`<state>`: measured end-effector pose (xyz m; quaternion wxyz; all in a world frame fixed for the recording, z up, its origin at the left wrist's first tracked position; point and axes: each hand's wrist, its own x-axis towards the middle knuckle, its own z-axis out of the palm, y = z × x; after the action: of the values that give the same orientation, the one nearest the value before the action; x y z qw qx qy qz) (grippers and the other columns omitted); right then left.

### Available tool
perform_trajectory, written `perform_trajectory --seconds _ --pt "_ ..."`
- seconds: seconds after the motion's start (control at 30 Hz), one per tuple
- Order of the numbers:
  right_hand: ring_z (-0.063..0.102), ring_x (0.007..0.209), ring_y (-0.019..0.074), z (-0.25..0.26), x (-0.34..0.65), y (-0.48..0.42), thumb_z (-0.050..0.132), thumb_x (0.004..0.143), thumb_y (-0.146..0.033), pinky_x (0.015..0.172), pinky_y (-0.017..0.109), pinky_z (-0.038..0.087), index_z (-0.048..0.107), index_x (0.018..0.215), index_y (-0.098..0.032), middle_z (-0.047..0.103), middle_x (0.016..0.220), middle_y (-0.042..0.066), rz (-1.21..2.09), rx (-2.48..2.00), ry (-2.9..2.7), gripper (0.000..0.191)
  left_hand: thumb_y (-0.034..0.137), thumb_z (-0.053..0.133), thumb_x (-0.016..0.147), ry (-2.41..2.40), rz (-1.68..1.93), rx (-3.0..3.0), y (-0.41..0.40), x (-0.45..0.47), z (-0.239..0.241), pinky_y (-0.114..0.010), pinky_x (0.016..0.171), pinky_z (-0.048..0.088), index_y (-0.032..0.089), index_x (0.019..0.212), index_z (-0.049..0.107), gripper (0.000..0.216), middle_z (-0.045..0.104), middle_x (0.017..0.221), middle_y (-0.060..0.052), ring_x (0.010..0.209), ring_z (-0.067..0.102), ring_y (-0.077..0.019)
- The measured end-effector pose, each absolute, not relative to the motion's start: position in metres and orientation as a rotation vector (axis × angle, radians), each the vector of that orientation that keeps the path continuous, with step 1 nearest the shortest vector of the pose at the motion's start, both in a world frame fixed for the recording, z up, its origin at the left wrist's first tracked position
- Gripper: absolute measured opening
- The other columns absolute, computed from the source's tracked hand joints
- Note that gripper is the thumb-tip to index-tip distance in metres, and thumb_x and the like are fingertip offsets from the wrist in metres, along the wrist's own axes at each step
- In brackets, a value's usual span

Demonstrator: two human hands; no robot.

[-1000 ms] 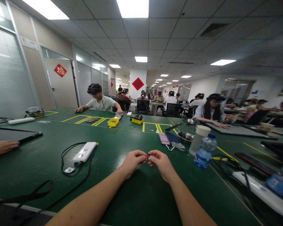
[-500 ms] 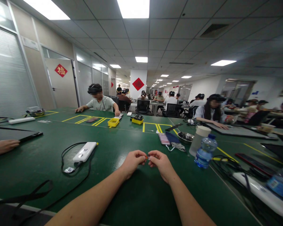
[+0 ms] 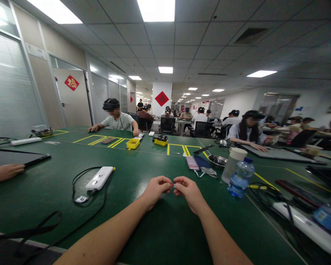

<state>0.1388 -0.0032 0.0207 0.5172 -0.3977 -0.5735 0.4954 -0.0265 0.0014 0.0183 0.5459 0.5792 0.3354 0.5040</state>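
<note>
Over the green table [image 3: 127,228], my two hands meet fingertip to fingertip. My left hand [image 3: 156,190] is closed in a pinch on a small orange-red piece [image 3: 171,184]. Opposite it, my right hand [image 3: 189,193] pinches thumb against forefinger at a tiny silvery bit [image 3: 174,186] touching or very near the orange-red one. Both bits are mostly covered by fingers and too small to name. Left of my hands lies a white power bank [image 3: 99,178] with a black cable.
To the right stand a clear water bottle [image 3: 241,177] and a whitish cup [image 3: 233,163], with a metal bowl [image 3: 217,161] behind. Yellow trays [image 3: 132,143] sit farther back. Another person's hand [image 3: 9,173] rests at the left edge; people sit across the table.
My hands keep their place and their pinch; the orange-red piece shows slightly differently between the fingertips. Across the table, a person's hand has shifted slightly left.
</note>
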Motion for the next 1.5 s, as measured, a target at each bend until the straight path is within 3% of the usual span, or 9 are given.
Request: perform_trajectory --seconds 0.4,0.77,1.13,1.3,1.5 --pt "0.059 0.059 0.0143 0.0207 0.1389 -0.0025 0.065 0.067 -0.03 0.055 0.027 0.047 0.062 0.091 -0.014 0.064 0.073 0.004 1.176 -0.964 -1.387 0.029 0.024 0.063 0.069 0.828 1.174 1.367 0.0002 -0.0259 0.0194 -0.026 0.065 0.047 0.012 0.081 0.063 0.018 0.065 0.078 -0.007 0.068 0.06 -0.014" --pt "0.059 0.06 0.0143 0.0241 0.1381 -0.0042 0.066 0.065 -0.031 0.056 0.027 0.047 0.062 0.089 -0.014 0.064 0.071 0.004 1.197 -0.95 -1.373 0.03 0.02 0.065 0.064 0.793 1.203 1.29 -0.0005 -0.025 0.0201 -0.03 0.076 0.047 0.01 0.083 0.066 0.021 0.067 0.079 -0.008 0.073 0.062 -0.0163" --pt "0.061 0.06 0.0138 0.0223 0.1377 -0.0041 0.064 0.067 -0.029 0.057 0.027 0.049 0.061 0.093 -0.014 0.064 0.075 0.004 1.217 -0.926 -1.346 0.03 0.02 0.066 0.064 0.832 1.202 1.355 0.0003 -0.0247 0.0198 -0.028 0.072 0.047 0.011 0.084 0.066 0.023 0.067 0.08 -0.008 0.073 0.061 -0.0166" --pt "0.064 0.063 0.015 0.0265 0.1377 -0.005 0.061 0.071 -0.026 0.06 0.027 0.052 0.062 0.095 -0.015 0.065 0.071 0.004 1.363 -0.906 -1.218 0.027 0.024 0.064 0.068 0.82 1.168 1.322 0.0001 -0.0237 0.018 -0.027 0.066 0.048 0.012 0.087 0.066 0.023 0.066 0.076 -0.006 0.064 0.06 -0.0136" --pt "0.063 0.058 0.0118 0.0265 0.1457 -0.0026 0.066 0.069 -0.021 0.055 0.022 0.053 0.065 0.081 -0.012 0.066 0.068 0.006 1.643 -0.92 -0.97 0.015 0.026 0.064 0.071 0.768 1.135 1.262 0.0003 -0.023 0.0167 -0.026 0.068 0.048 0.011 0.09 0.067 0.024 0.066 0.076 -0.007 0.065 0.06 -0.0124"
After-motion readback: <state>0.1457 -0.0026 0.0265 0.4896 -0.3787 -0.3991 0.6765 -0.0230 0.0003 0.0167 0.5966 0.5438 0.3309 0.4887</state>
